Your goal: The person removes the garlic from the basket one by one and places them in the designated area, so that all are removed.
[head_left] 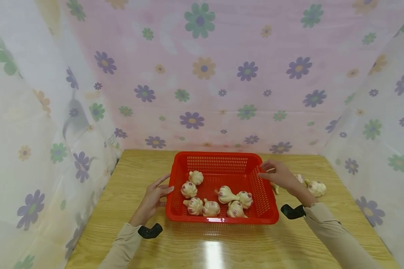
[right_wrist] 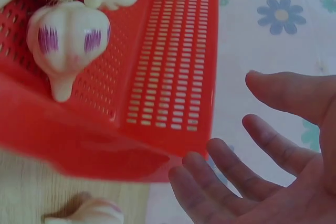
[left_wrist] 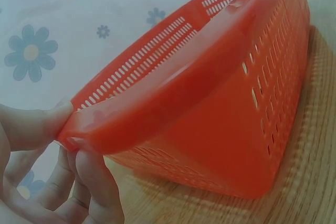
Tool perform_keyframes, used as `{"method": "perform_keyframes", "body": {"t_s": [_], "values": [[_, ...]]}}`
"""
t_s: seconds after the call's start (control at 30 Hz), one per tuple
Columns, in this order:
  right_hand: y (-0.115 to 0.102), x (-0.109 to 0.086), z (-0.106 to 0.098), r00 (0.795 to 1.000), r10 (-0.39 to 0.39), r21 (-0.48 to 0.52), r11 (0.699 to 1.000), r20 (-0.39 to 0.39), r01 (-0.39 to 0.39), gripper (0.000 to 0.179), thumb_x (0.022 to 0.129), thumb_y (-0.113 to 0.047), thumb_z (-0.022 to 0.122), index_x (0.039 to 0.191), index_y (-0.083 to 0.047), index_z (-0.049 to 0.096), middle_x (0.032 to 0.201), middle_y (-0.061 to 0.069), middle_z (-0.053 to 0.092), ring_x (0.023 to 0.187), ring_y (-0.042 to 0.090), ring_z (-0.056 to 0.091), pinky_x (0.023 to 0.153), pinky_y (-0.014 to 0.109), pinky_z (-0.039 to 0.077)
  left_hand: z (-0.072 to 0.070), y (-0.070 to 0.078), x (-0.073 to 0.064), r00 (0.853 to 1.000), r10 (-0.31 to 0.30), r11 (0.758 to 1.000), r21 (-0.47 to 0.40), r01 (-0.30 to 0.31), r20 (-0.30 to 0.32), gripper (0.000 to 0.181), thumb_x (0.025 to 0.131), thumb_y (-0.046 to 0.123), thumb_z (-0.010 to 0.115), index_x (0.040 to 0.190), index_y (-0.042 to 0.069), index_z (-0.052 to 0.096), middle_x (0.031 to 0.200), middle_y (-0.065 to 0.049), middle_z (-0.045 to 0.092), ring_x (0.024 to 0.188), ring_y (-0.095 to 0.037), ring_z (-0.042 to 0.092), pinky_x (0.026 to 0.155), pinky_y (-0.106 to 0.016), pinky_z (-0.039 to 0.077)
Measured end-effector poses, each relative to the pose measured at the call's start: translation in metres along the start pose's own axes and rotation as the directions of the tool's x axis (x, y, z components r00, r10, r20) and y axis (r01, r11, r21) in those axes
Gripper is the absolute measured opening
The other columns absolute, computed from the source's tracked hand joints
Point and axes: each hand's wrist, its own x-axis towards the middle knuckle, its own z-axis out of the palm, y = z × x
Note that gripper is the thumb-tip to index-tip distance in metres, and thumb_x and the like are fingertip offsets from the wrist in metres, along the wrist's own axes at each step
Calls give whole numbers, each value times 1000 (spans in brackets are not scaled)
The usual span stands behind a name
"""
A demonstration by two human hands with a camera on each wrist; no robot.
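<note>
A red plastic basket (head_left: pixel 222 219) with slotted walls stands on the table, holding several white garlic bulbs (head_left: pixel 211 207) with purple streaks. My left hand (head_left: pixel 153 197) grips the basket's left rim. In the left wrist view, its thumb (left_wrist: pixel 37 127) lies over the rim and the fingers curl beneath. At the right rim is my right hand (head_left: pixel 280 177), its fingers spread and holding nothing. The right wrist view shows its fingertips (right_wrist: pixel 191 162) right at the basket's corner, with a garlic bulb (right_wrist: pixel 68 40) inside the basket.
More garlic bulbs (head_left: pixel 315 188) lie on the wooden table (head_left: pixel 134 168) to the right of the basket, partly behind my right hand and forearm. A flowered cloth (head_left: pixel 222 74) hangs behind the table and along both sides.
</note>
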Motion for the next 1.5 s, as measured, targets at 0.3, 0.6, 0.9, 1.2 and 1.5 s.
{"method": "perform_keyframes", "body": {"t_s": [0.3, 0.6, 0.9, 1.2, 1.5], "values": [[-7, 9, 27, 994, -61, 2, 998, 96, 61, 34, 87, -21, 69, 112, -1, 56, 110, 17, 56, 95, 31, 58, 79, 45, 51, 2, 4, -1, 1000, -20, 1000, 6, 20, 6, 60, 88, 7, 64, 143, 18, 43, 118, -22, 59, 89, -26, 65, 71, -48, 54], [-8, 22, 51, 978, -77, 55, 996, 194, 68, 35, 86, -20, 71, 112, -2, 56, 110, 14, 56, 99, 30, 54, 78, 41, 50, -4, -12, 13, 998, -19, 1000, -11, 18, -53, 57, 85, 10, 69, 137, 24, 51, 112, -17, 63, 85, -24, 66, 65, -45, 55], [-6, 32, 75, 969, -75, 95, 994, 237, 53, 38, 85, -17, 72, 114, 1, 55, 114, 24, 55, 97, 30, 55, 75, 41, 52, -2, -12, 12, 998, -7, 1000, -5, 7, -64, 56, 85, 10, 68, 136, 25, 52, 110, -16, 64, 85, -25, 66, 65, -45, 55], [-12, 43, 96, 962, -38, 60, 998, 272, 22, 46, 82, -17, 75, 118, 2, 55, 111, 14, 59, 98, 29, 55, 79, 42, 51, -2, -12, 12, 998, -14, 1000, -4, 14, -61, 56, 85, 10, 68, 136, 24, 51, 112, -17, 63, 87, -25, 65, 66, -45, 55], [-21, 51, 109, 942, 11, 4, 1000, 336, -13, 42, 79, -16, 77, 112, 0, 57, 108, 8, 58, 94, 24, 55, 80, 42, 49, -2, -9, 10, 998, -22, 1000, -5, 22, -51, 57, 86, 11, 67, 138, 24, 49, 115, -17, 61, 86, -23, 65, 68, -45, 55]]}}
